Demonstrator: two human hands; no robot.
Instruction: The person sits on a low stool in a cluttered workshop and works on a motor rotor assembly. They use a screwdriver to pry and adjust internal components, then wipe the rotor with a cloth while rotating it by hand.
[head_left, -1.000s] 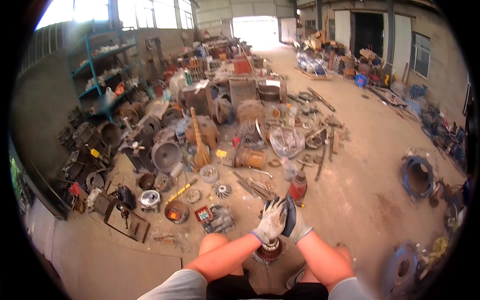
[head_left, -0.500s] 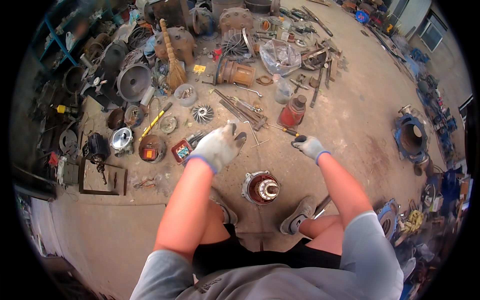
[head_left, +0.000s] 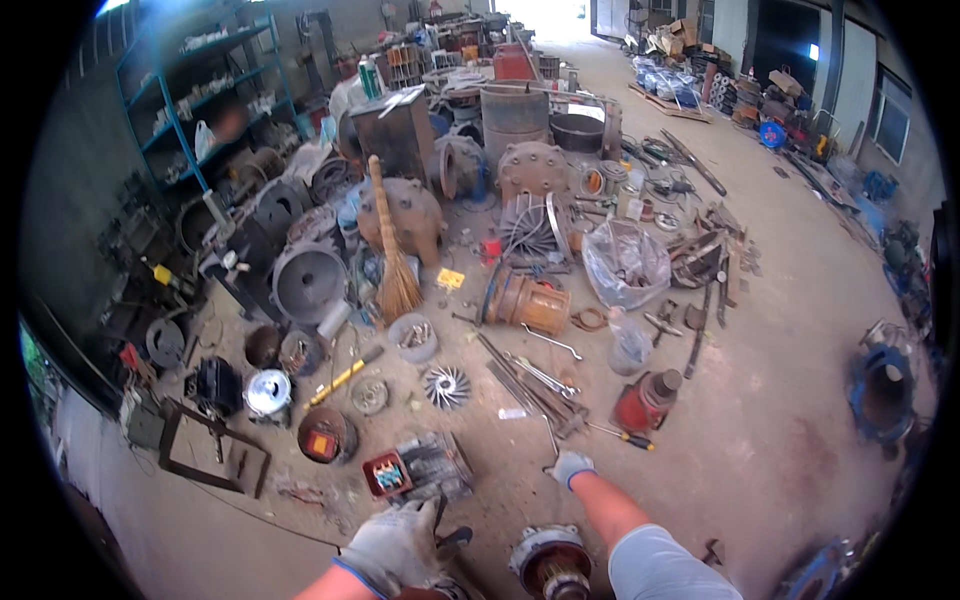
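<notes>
Flanged housing (head_left: 552, 562) cropped, shelf items (head_left: 262, 104) blurred

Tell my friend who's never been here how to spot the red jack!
Start at the large clear plastic bag holding metal parts, then look just below it to the small cloudy plastic container. Slightly lower and right, beyond the white-gloved right hand, stands the squat red metal jack. Its red body and dark top set it apart from the black-and-yellow-handled screwdriver below it.

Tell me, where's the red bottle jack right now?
In the head view, the red bottle jack stands on the floor right of centre, just beyond the screwdriver handle, ahead and to the right of the gloved right hand.
</notes>
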